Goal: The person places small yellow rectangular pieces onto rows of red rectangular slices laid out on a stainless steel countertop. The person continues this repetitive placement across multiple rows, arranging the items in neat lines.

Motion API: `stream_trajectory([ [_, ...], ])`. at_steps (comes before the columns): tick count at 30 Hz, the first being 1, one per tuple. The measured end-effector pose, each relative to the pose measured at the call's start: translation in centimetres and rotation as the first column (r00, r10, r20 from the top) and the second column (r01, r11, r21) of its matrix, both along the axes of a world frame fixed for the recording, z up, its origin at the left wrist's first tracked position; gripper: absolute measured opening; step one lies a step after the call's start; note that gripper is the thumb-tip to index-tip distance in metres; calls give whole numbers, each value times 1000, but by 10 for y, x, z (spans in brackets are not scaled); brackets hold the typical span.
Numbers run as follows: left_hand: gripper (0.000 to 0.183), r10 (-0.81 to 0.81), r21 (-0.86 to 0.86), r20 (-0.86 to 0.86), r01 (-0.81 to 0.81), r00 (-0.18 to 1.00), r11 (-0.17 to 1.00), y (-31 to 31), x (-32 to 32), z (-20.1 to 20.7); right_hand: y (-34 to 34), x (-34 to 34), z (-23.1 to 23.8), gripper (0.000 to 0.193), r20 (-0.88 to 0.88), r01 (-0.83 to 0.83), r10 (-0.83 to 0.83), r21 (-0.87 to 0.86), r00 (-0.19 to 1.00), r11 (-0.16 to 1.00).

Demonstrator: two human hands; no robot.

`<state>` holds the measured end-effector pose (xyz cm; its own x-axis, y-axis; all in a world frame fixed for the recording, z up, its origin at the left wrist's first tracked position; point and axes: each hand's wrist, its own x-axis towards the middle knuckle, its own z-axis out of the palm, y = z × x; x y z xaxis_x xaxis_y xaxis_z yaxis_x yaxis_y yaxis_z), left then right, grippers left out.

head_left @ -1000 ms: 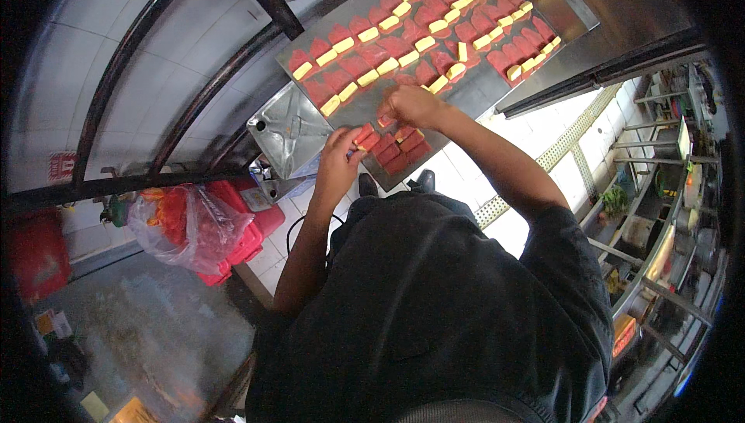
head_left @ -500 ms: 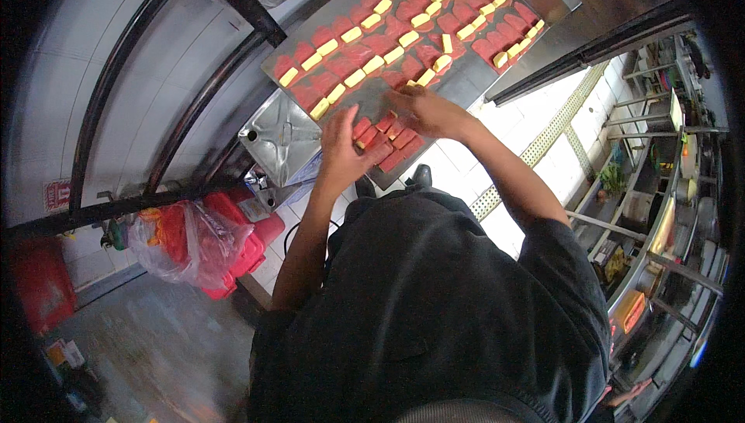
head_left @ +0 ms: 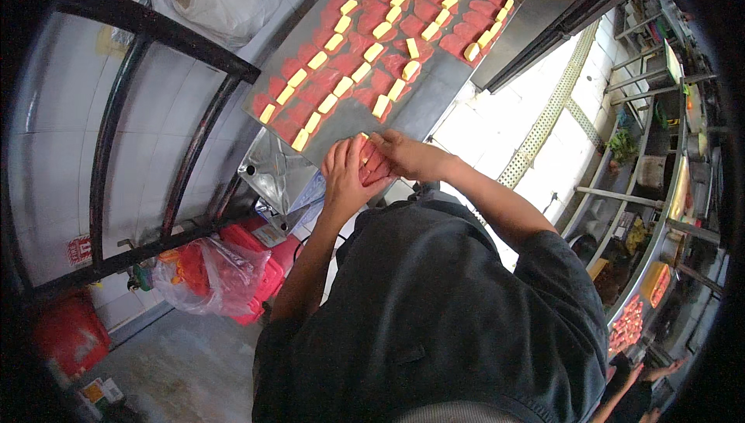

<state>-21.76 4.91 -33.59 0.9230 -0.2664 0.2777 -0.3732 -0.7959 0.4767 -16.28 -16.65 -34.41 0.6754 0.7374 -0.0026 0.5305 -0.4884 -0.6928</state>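
Note:
On a metal table [head_left: 434,93] lie rows of thin red meat slices [head_left: 361,46], many with a yellow stick [head_left: 328,103] across them, resembling cheese or butter. At the near edge, a compact cluster of meat rolls [head_left: 373,165] sits between my hands. My left hand [head_left: 343,177] is cupped along the left and near sides of the cluster, thumb in front. My right hand [head_left: 410,157] presses its fingers against the far right side. Both hands touch the rolls, and my fingers hide part of them.
A metal container [head_left: 272,163] stands left of the table, by a black railing [head_left: 116,143]. Pink bins with a plastic bag [head_left: 209,275] are lower left. Shelving [head_left: 621,198] lines the right, where another person's hands [head_left: 648,372] show near a tray of red pieces [head_left: 625,324].
My right hand has come back from the nearest row of slices to the meat rolls. Both hands have closed in around the cluster. The whole view has shifted.

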Motion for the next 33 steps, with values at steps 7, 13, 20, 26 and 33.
stream_trajectory([
  [7,51,19,-204,-61,-31,998,978,-31,97,-12,-51,78,-16,23,112,150,-166,135,980,979],
  [13,35,-1,-350,-351,-130,936,928,-27,116,-23,-25,83,3,17,225,45,-18,-115,974,992],
  [20,37,-225,-485,-309,50,924,873,-21,123,-28,-6,80,4,18,430,-116,343,-471,835,874],
  [26,25,-80,-240,-325,-1,942,971,7,112,-10,26,82,-17,14,603,-163,377,-379,703,911],
  [33,37,-242,-471,-452,1,859,882,26,118,-44,38,77,-59,22,668,-99,187,-168,720,981],
])
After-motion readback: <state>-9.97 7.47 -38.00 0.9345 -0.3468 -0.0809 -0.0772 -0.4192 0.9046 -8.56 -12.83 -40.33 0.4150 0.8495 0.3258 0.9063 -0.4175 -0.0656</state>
